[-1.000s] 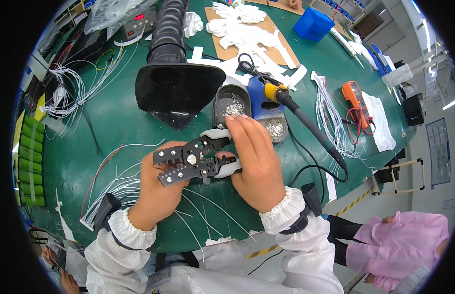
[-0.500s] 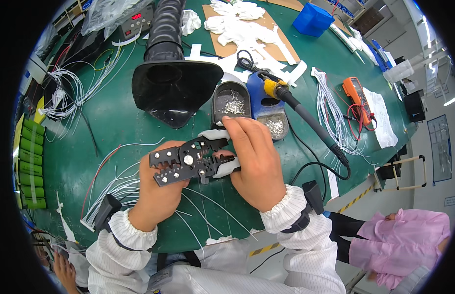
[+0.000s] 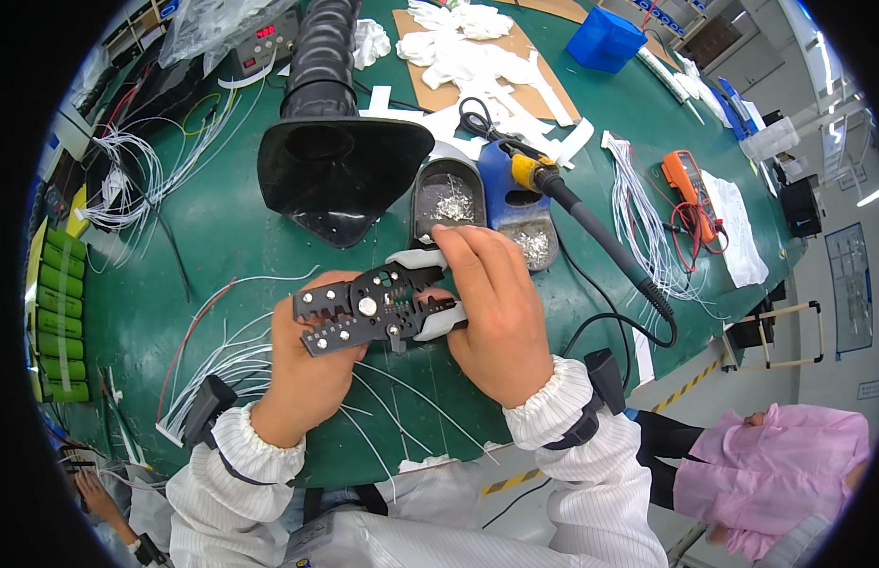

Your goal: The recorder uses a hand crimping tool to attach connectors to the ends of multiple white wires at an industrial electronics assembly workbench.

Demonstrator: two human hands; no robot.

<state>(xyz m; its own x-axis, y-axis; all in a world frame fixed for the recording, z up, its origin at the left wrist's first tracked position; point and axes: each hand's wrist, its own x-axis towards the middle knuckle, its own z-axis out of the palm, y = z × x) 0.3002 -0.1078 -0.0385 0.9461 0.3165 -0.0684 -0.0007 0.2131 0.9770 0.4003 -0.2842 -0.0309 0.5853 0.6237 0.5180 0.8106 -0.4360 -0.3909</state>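
Observation:
My right hand (image 3: pixel 501 322) is wrapped around the grey handles of a black wire stripper (image 3: pixel 367 306). The tool's toothed jaws are spread apart and point left. Just behind and below them, my left hand (image 3: pixel 309 393) is closed, its fingertips partly hidden by the tool. White wires (image 3: pixel 220 371) reach this hand from the left, and loose ends come out on its right side. I see no wire clearly between the jaws. A white connector (image 3: pixel 168 434) joins the bundle at its lower left end, where a red wire also starts.
Beyond my hands stand a black fume hood (image 3: pixel 340 175), a solder-scrap tray (image 3: pixel 449 194) and a soldering iron (image 3: pixel 591 227) in its blue stand. Right are another wire bundle (image 3: pixel 638 208) and an orange multimeter (image 3: pixel 687 180). Green battery cells (image 3: pixel 61 317) line the left edge. Other people are nearby.
The wire stripper and both my hands have shifted very slightly right. At the lower left, another person's hand and arm have moved.

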